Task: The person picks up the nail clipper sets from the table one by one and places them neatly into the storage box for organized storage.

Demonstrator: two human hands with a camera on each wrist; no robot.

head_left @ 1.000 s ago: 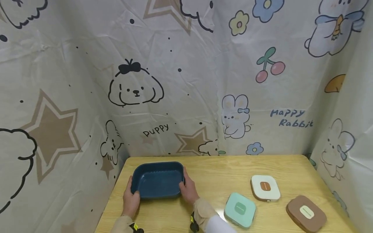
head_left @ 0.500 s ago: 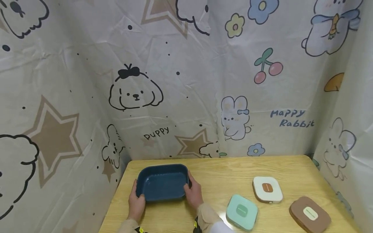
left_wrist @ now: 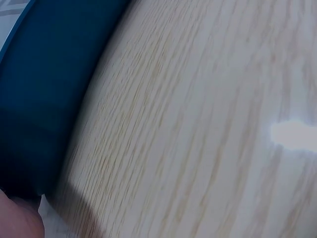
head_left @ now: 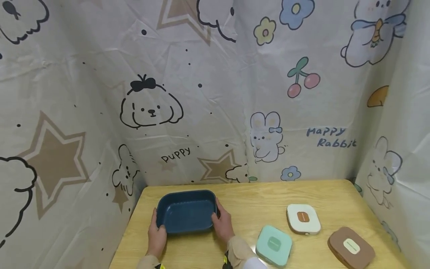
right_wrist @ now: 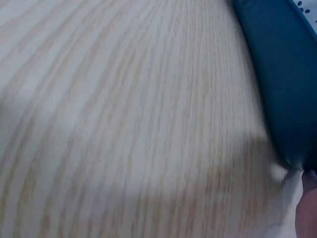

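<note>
A dark blue rectangular dish [head_left: 188, 215] with rounded corners and raised sides sits on the left part of the table. My left hand [head_left: 156, 235] holds its left end, thumb over the near left corner and fingers along the outer wall. At the opposite end my right hand [head_left: 223, 224] grips the dish the same way, its thumb at the right rim. Both wrist views show the outer wall of the dish [left_wrist: 49, 84] close over the wood, with a bit of the left thumb [left_wrist: 20, 218] and of a right-hand digit [right_wrist: 308, 208] at its corners.
To the right on the wood-grain table [head_left: 248, 198] lie a mint green square case [head_left: 273, 244], a white one [head_left: 303, 218] with a brown label, and a brown one [head_left: 351, 247]. A printed cloth [head_left: 215, 112] hangs around the table's back and sides.
Held in both hands, the dish has shifted slightly to the right along the table. The head view has tilted and turned a little. The three cases stay where they were.
</note>
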